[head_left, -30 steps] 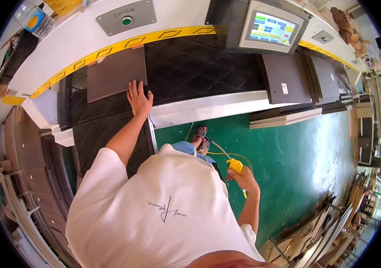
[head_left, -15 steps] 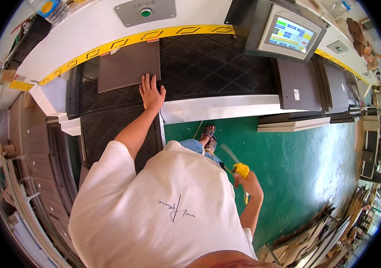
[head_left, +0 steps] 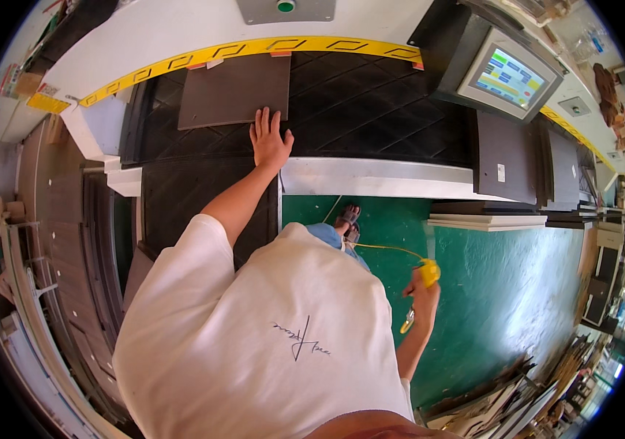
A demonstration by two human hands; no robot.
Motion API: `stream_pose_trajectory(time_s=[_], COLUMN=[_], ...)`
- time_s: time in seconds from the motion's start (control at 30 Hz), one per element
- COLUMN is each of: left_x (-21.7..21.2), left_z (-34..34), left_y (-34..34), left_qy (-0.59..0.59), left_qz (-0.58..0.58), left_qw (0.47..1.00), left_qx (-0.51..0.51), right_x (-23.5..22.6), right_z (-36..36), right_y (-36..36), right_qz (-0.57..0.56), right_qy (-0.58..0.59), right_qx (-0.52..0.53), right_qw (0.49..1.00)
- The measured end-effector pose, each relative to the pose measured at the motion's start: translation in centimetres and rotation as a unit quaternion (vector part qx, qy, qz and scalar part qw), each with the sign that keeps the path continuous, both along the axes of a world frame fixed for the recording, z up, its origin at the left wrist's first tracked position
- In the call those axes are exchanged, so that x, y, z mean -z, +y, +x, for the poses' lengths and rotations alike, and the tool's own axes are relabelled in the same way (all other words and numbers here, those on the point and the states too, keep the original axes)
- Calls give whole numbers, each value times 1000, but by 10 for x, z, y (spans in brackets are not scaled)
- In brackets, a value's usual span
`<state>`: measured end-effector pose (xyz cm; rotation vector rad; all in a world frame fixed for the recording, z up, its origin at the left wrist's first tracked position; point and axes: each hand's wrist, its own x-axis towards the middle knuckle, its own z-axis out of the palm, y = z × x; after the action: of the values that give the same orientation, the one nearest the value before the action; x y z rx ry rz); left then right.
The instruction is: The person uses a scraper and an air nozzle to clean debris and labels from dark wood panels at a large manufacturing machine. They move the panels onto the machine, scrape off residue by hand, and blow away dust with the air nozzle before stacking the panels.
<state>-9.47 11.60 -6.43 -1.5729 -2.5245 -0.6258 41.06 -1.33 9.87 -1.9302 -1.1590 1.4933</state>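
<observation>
My left hand (head_left: 270, 139) lies flat on the black patterned belt (head_left: 356, 102), fingers spread. Its fingertips reach the near edge of a dark brown flat panel (head_left: 232, 91) lying on the belt, and it holds nothing. My right hand (head_left: 422, 298) hangs beside my hip over the green floor (head_left: 503, 293), closed on a yellow hand tool (head_left: 429, 272). A thin yellow hose (head_left: 378, 247) runs from the tool toward my feet. My white T-shirt hides my lower body.
A touchscreen monitor (head_left: 506, 73) stands at the belt's right end. Beyond it lie dark panels (head_left: 506, 157) and white boards (head_left: 484, 219). A yellow-and-black strip (head_left: 254, 47) edges the machine's far side, with a green button (head_left: 285, 6) above. Stacked panels (head_left: 56, 256) fill the left.
The view has shifted toward the machine. My left hand stays at the panel's near edge, a little farther along the belt. My right hand with the yellow tool has dropped slightly.
</observation>
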Motion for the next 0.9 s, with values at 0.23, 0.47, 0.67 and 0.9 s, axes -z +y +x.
stream_pose_trajectory(time_s=[0.23,0.47,0.67,0.9], left_x=[1,1,0,1], left_z=[1,-1,-1,-3], left_y=[1,-1,1,2], left_qy=[-12,-11,-23,-14], left_qz=[1,13,8,24], left_qw=[1000,1000,1000,1000], left_qx=[3,1,1,-1], right_x=[-8,-9,2,1], right_z=[4,-6,-7,4], right_y=[-5,9,6,15], right_qz=[-110,-109,-76,0], right_qy=[81,76,99,43], right_qx=[-176,-138,-90,-8], right_qw=[975,982,988,999])
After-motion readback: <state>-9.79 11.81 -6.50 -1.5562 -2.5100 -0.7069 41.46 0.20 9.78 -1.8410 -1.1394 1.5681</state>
